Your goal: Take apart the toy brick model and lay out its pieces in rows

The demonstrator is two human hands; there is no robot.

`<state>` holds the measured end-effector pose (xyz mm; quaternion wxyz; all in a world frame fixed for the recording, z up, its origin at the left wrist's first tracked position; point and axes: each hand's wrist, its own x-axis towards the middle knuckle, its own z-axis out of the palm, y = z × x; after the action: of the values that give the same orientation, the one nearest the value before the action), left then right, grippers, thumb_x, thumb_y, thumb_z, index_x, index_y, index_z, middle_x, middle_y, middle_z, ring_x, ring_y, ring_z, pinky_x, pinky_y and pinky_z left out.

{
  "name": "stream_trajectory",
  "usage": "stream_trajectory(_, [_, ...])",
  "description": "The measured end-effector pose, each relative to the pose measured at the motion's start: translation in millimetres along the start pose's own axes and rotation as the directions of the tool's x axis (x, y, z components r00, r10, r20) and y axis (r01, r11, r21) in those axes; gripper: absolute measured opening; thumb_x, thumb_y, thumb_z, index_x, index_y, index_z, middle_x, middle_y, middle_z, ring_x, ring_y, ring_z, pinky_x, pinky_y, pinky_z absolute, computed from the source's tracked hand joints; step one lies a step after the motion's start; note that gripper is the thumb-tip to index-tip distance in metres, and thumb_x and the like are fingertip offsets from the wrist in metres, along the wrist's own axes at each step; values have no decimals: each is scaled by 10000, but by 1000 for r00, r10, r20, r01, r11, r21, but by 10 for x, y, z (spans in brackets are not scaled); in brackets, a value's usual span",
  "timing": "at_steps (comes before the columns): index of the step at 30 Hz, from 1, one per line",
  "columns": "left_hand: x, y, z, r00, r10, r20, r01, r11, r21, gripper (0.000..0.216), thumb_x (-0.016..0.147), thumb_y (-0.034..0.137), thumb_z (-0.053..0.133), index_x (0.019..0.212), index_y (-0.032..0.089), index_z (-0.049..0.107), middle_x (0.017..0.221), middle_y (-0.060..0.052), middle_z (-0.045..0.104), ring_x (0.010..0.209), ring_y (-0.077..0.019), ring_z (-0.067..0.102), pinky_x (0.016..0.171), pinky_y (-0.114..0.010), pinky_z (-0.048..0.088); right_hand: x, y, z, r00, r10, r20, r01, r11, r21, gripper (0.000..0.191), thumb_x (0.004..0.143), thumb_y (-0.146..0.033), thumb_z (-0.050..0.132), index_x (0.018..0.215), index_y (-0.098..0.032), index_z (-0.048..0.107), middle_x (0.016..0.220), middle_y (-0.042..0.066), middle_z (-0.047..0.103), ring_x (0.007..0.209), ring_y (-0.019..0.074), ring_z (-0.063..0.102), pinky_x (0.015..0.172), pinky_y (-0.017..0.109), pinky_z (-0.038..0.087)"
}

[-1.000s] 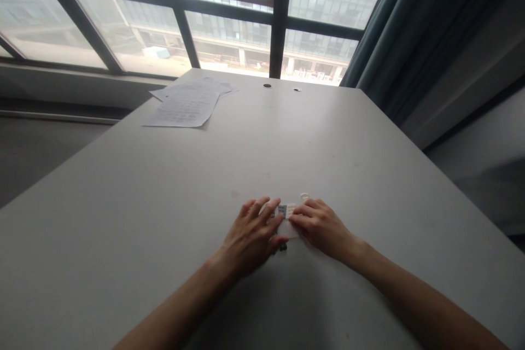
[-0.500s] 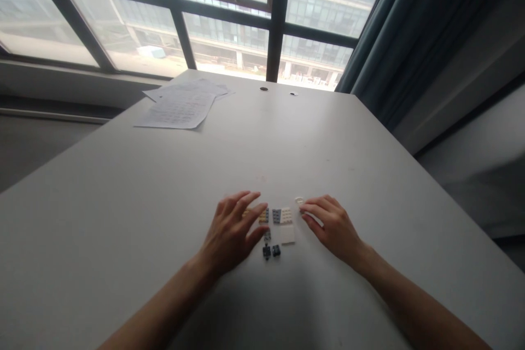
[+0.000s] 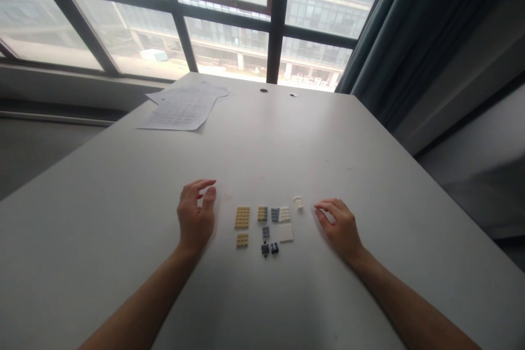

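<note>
My left hand (image 3: 196,221) rests on its side on the table, left of the toy bricks, fingers bent and thumb apart, holding nothing visible. Nearest to it are a large tan plate brick (image 3: 242,217) and a smaller tan one (image 3: 242,240). To the right lie a tan-and-grey piece (image 3: 262,214), a grey brick (image 3: 275,214) against a white studded one (image 3: 284,214), and a smooth white tile (image 3: 286,232). Below them sit a grey brick (image 3: 266,232) and two black pieces (image 3: 269,249). My right hand (image 3: 341,229), loosely curled and holding nothing visible, lies just right of a small white piece (image 3: 299,203).
The white table (image 3: 287,153) stretches away to a window. Sheets of paper (image 3: 180,112) lie at its far left. Two round holes, one dark (image 3: 263,90), are near the back edge. A dark curtain (image 3: 394,49) hangs at the right.
My left hand has moved left from above the bricks, uncovering the tan ones. My right hand has drawn back rightward from the small white piece, which stays on the table.
</note>
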<state>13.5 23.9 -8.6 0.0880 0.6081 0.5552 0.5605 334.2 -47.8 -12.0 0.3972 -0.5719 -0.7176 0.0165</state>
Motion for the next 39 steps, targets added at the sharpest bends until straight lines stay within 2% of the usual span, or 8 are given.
stream_trajectory(9, [-4,17,-5,1000,19,-8,-19,1000,18,251,888,368,506,941,176,658,995,-61,614,972,-201,569,768,-307,472,10,-133,83,989,-79,121,88,994,-65,197,887,-168,544,1048,-208,650,992,65,663,933,226,570,863,386,468])
stream_trajectory(14, [-5,29,-2,1000,9,-5,-9,1000,19,253,887,377,504,943,183,656,1003,-58,613,976,-198,569,771,-308,476,81,-214,155,989,-90,121,103,989,-103,180,903,-182,536,1028,-206,663,992,63,677,920,220,574,861,388,467])
stream_trajectory(19, [0,45,-5,1000,-2,4,2,1000,18,253,886,382,505,942,186,654,1007,-60,612,981,-202,570,775,-316,479,129,-201,199,989,-37,147,49,996,-78,150,877,-188,584,1002,-217,661,980,61,672,926,232,573,858,395,473])
stream_trajectory(26, [-5,63,-9,1000,10,7,-10,1000,13,249,886,374,503,927,181,655,993,-59,612,967,-198,571,772,-310,475,95,-195,198,984,-32,175,41,998,-49,94,892,-197,570,894,-229,659,882,45,668,861,221,569,817,377,469])
stream_trajectory(33, [-6,69,2,1000,9,13,-9,1000,-2,233,881,365,515,910,183,657,987,-53,610,961,-194,572,772,-303,471,113,-215,181,980,-29,198,39,998,-43,72,876,-197,592,897,-220,657,884,44,668,865,221,564,826,379,462])
stream_trajectory(36, [-7,65,0,1000,11,13,-11,1000,-8,225,882,358,517,908,184,658,987,-51,610,958,-191,572,769,-300,472,153,-169,143,982,-14,188,17,1000,-11,133,849,-169,601,955,-220,661,927,51,666,907,226,563,855,390,467])
stream_trajectory(39, [-7,66,-5,1000,14,21,-14,1000,-3,230,886,359,511,912,183,658,986,-52,611,959,-191,572,775,-304,475,210,-103,92,966,-47,254,45,999,17,274,815,-101,567,1045,-217,661,1001,57,654,955,223,555,893,399,468])
